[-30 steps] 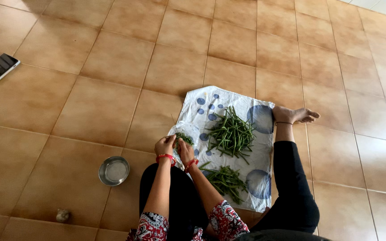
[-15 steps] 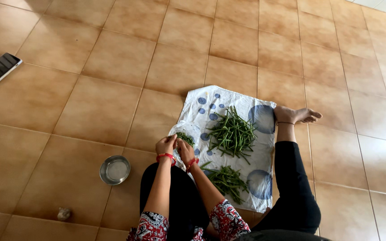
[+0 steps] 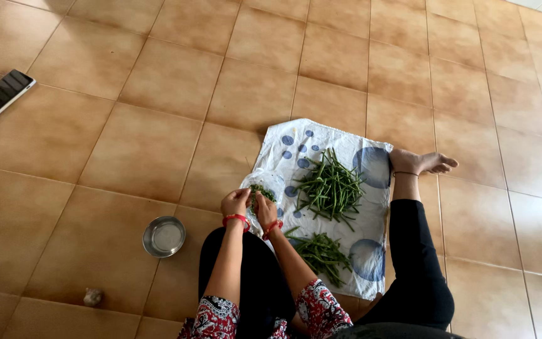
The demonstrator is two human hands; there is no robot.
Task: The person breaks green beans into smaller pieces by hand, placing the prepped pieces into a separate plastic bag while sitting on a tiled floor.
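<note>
- my left hand [image 3: 236, 202] and my right hand [image 3: 265, 211] sit close together at the edge of the white cloth with blue dots [image 3: 371, 251] spread on the tan tiled floor [image 3: 127, 144].
- both sets of fingers curl inward around a thin green bean [image 3: 257, 199]; it looks like a pinch from each side, though the bean is too small to be sure.
- just beyond my fingertips lies a clear plastic bag with small green pieces [image 3: 266, 187].
- judging by the heaps, much is left: the large pile of long green beans [image 3: 329, 186] lies to the right of my hands, well apart.
- a smaller pile of green beans [image 3: 321, 252] lies nearer my knee.
- the round steel bowl [image 3: 164, 236] stands to my left.
</note>
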